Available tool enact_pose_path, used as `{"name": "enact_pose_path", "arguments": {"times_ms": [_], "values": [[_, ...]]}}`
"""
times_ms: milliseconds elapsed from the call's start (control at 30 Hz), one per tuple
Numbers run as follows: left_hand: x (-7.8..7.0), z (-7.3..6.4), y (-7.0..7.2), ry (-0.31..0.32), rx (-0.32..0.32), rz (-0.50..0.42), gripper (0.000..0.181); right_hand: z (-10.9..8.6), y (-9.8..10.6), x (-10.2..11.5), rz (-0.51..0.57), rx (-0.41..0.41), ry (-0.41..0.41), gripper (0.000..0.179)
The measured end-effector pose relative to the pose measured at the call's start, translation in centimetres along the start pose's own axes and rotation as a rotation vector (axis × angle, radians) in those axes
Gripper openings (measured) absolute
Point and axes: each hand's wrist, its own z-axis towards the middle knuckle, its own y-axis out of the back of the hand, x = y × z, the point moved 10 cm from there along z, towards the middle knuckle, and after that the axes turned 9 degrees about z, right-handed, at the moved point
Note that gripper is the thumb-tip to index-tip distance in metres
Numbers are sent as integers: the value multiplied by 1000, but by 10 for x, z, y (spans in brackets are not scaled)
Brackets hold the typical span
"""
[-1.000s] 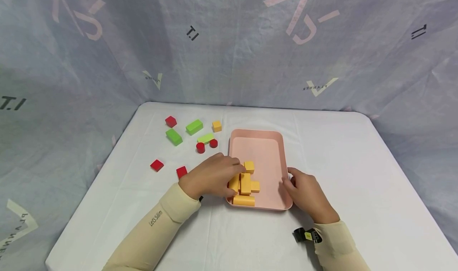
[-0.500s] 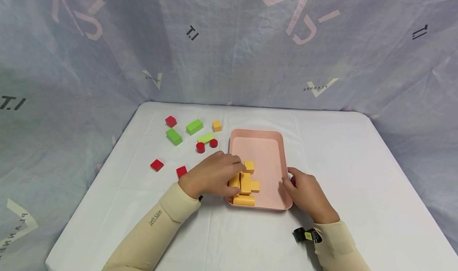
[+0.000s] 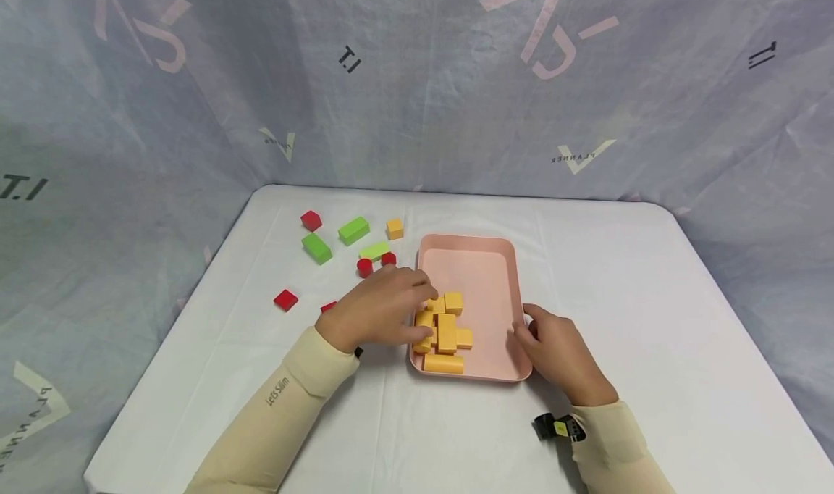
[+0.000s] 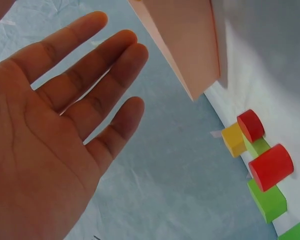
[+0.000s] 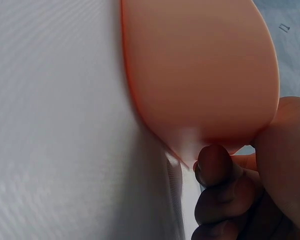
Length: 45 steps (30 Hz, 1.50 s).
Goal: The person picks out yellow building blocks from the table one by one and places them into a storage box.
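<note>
A pink tray (image 3: 489,277) stands at mid-table with several yellow blocks (image 3: 447,333) gathered in its near left part. One yellow half-round piece (image 3: 444,364) lies along the near wall. My left hand (image 3: 384,304) hovers over the tray's left rim; in the left wrist view its fingers (image 4: 97,82) are spread and nearly straight with nothing in them. At the tray's right wall my right hand (image 3: 560,349) pinches the rim, thumb on one side and curled fingers (image 5: 225,190) on the other in the right wrist view.
Left of the tray lie green blocks (image 3: 354,230), red round pieces (image 3: 365,268), a red cube (image 3: 311,221), a flat red block (image 3: 285,300) and a yellow cube (image 3: 394,229). Another red block is partly hidden behind the left hand. A grey curtain (image 3: 417,103) hangs behind the table.
My left hand has let go of a yellow block at the tray's left side and drawn back up and left, fingers opening. The right hand and tray have stayed put.
</note>
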Motion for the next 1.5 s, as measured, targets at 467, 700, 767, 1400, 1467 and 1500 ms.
{"name": "enact_pose_path", "arguments": {"times_ms": [467, 700, 767, 1400, 1467, 1500], "values": [[34, -6, 2, 115, -13, 5, 44, -1, -1, -2, 5, 0, -2, 28], [55, -12, 3, 208, 12, -42, 46, 1, 0, -2, 11, 5, -13, 28], [58, -13, 3, 215, 11, -55, 46, 1, 0, -2, 14, 4, -15, 27], [76, 1, -2, 206, 5, -97, 41, -2, 2, -5, 39, -4, -20, 26], [80, 2, -4, 218, 7, -100, 41, -2, 3, -5, 43, -4, -21, 27], [81, 3, -6, 222, 9, -102, 42, -2, 3, -5, 42, -2, -23, 28]]}}
